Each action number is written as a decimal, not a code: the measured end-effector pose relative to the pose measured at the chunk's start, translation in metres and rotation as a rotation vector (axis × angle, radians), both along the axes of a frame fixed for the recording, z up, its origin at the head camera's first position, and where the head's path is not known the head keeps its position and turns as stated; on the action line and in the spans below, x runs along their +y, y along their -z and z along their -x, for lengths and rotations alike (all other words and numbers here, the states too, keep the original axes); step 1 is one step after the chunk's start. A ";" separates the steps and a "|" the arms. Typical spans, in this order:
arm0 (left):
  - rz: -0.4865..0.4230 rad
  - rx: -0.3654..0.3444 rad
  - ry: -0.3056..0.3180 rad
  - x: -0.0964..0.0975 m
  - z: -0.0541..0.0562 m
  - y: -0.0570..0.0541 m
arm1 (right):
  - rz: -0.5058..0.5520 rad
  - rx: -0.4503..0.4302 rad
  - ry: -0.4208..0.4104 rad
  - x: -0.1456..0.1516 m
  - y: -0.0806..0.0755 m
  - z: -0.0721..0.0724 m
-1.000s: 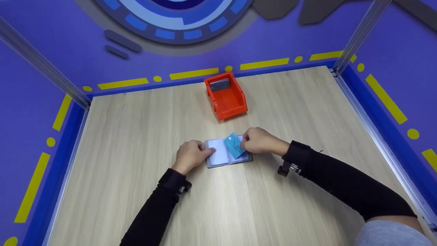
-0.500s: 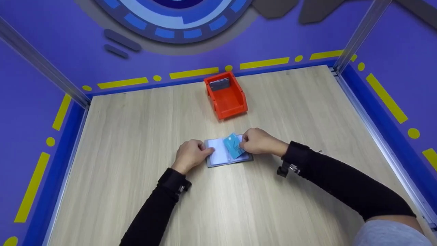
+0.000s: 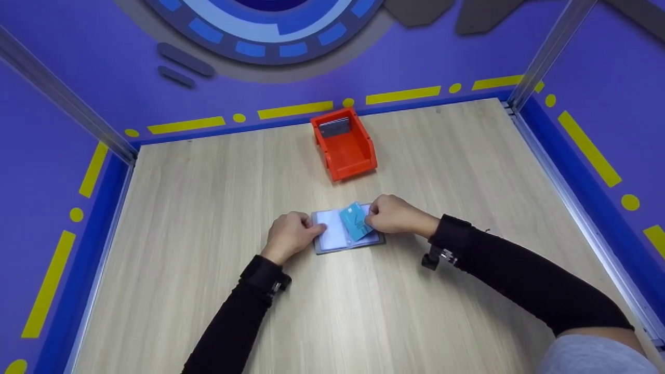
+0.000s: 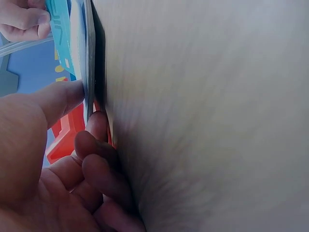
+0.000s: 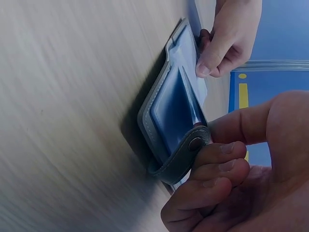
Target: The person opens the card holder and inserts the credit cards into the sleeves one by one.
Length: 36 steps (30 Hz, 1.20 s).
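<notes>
An open card holder point(image 3: 331, 239) with clear plastic sleeves lies on the table in the head view. My left hand point(image 3: 291, 235) pinches its left edge, thumb on top of the sleeves; in the left wrist view, the fingers curl by the cover's edge point(image 4: 90, 63). A teal card point(image 3: 355, 221) with "VIP" lettering slants over the right-hand sleeves. My right hand point(image 3: 394, 213) pinches this card by its right side. In the right wrist view, a grey strap point(image 5: 175, 162) with a snap button stands up from the cover, close to my right fingers.
Beyond the card holder stands a red plastic bin point(image 3: 345, 148), its low front toward me. A dark grey flat item point(image 3: 335, 128) leans against the bin's back wall inside. Blue panels point(image 3: 291, 93) with yellow marks border the wooden table point(image 3: 218, 192) at the back and sides.
</notes>
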<state>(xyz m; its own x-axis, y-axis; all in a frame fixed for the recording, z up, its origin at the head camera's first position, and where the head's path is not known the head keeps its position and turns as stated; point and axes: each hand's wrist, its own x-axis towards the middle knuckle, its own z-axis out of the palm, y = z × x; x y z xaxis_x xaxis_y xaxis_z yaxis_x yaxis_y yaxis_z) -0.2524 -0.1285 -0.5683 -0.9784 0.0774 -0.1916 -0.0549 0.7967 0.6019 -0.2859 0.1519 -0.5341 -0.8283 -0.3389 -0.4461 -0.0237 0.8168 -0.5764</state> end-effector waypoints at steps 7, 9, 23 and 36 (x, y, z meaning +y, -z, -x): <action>-0.006 0.012 0.011 -0.001 0.000 0.000 | -0.012 -0.006 0.006 -0.001 0.002 0.000; -0.005 0.007 0.009 -0.001 0.000 0.000 | -0.015 -0.003 0.010 -0.001 0.001 0.000; 0.002 -0.014 0.001 0.000 0.001 0.000 | -0.049 -0.011 0.025 -0.001 0.001 -0.001; 0.018 -0.013 0.002 0.000 0.001 0.001 | -0.012 -0.007 0.007 -0.002 0.002 -0.001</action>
